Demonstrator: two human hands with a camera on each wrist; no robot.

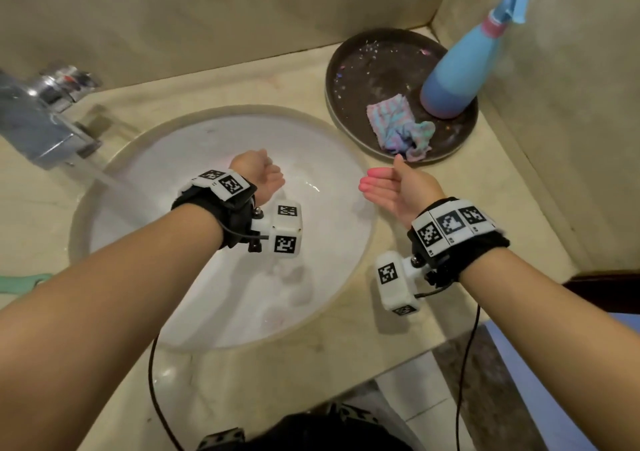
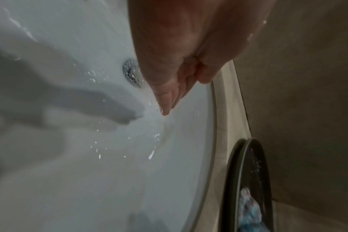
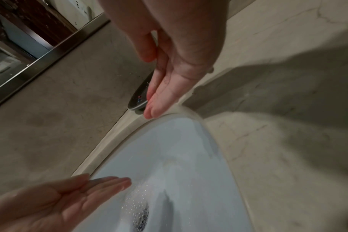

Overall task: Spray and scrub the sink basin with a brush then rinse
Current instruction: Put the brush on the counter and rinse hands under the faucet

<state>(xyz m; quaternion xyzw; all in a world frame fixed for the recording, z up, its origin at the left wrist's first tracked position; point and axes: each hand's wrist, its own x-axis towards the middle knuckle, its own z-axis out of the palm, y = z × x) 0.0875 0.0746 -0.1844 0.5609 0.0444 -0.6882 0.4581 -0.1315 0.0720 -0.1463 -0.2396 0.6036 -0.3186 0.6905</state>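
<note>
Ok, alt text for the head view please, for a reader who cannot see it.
Two bare hands, left hand and right hand, both open and holding nothing, reach over a white sink basin while the faucet runs water into it. On the counter behind the right hand, a dark round tray holds a blue spray bottle and a crumpled cloth.

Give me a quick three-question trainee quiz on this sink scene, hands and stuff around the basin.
1. True or false: the tap is running into the sink basin.
2. What stands on the dark round tray beside the crumpled cloth?
A. spray bottle
B. soap bar
C. cup
3. Fill in: the left hand and right hand both hold ____.

Key:
1. True; a stream falls from the spout.
2. A, the blue spray bottle.
3. Nothing; both hands show straight fingers and no brush.
</note>
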